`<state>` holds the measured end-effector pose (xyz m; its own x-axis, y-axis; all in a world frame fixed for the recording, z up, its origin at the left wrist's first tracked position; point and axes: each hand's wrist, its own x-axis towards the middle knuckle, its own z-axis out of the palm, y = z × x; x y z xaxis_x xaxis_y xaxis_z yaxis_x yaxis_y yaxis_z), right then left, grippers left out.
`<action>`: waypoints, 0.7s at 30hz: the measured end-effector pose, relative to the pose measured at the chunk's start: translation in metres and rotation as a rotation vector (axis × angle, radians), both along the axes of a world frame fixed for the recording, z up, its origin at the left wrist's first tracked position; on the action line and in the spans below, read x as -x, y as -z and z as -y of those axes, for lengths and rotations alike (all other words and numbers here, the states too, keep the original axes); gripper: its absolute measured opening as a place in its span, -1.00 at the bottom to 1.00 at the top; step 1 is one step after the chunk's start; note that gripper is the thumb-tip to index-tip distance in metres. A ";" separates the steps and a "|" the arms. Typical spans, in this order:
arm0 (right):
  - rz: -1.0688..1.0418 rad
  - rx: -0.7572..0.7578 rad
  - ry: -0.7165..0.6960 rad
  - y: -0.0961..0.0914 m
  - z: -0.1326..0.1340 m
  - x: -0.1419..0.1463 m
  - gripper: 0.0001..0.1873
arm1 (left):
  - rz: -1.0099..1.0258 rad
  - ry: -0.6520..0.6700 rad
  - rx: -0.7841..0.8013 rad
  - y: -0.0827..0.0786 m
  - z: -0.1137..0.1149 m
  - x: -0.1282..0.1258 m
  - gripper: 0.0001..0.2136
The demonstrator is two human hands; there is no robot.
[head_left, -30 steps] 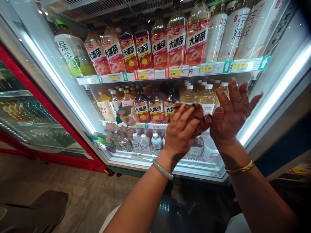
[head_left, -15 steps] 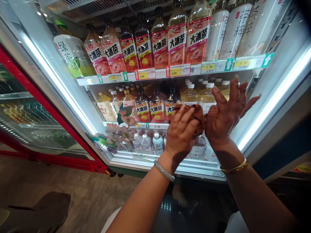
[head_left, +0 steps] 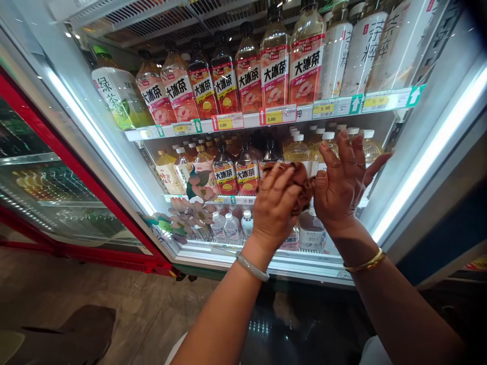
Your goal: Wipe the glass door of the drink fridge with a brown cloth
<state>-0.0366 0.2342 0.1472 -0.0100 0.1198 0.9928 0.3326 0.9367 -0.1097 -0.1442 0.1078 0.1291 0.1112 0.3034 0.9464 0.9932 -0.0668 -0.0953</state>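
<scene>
My left hand [head_left: 274, 205] presses a crumpled brown cloth [head_left: 300, 178] against the glass door [head_left: 384, 167] of a drinks cooler, fingers closed over it. My right hand [head_left: 344, 180] is beside it, fingers spread and pointing up, palm toward the glass, its thumb touching the cloth's right edge. A pale bangle is on my left wrist and a gold one on my right. Behind the glass stand rows of iced-tea bottles [head_left: 274, 71] on the upper shelf and smaller bottles [head_left: 225, 175] on the middle shelf.
Price tags [head_left: 274, 115] run along the shelf edges. A flower sticker [head_left: 188, 213] is on the glass at lower left. A red-framed cooler [head_left: 45, 182] stands to the left. Bright light strips line both door sides. Tiled floor [head_left: 125, 309] lies below.
Both hands and the cloth have slid slightly left and down on the glass. The right hand has lowered and its fingers have come closer together.
</scene>
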 end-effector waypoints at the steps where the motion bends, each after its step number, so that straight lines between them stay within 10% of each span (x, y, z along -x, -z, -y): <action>1: 0.003 0.000 0.000 0.000 0.000 0.000 -0.48 | 0.030 -0.035 -0.048 -0.007 0.004 0.006 -0.67; 6: 0.040 -0.005 0.010 0.002 -0.002 -0.002 -0.44 | 0.140 -0.128 -0.234 -0.023 0.013 0.022 -0.64; 14: 0.066 -0.023 -0.027 0.003 -0.006 -0.008 -0.44 | -0.076 0.065 0.025 0.016 -0.013 -0.012 -0.70; 21: 0.123 -0.065 -0.019 0.002 -0.010 -0.018 -0.45 | 0.072 -0.067 -0.201 -0.019 -0.002 0.011 -0.67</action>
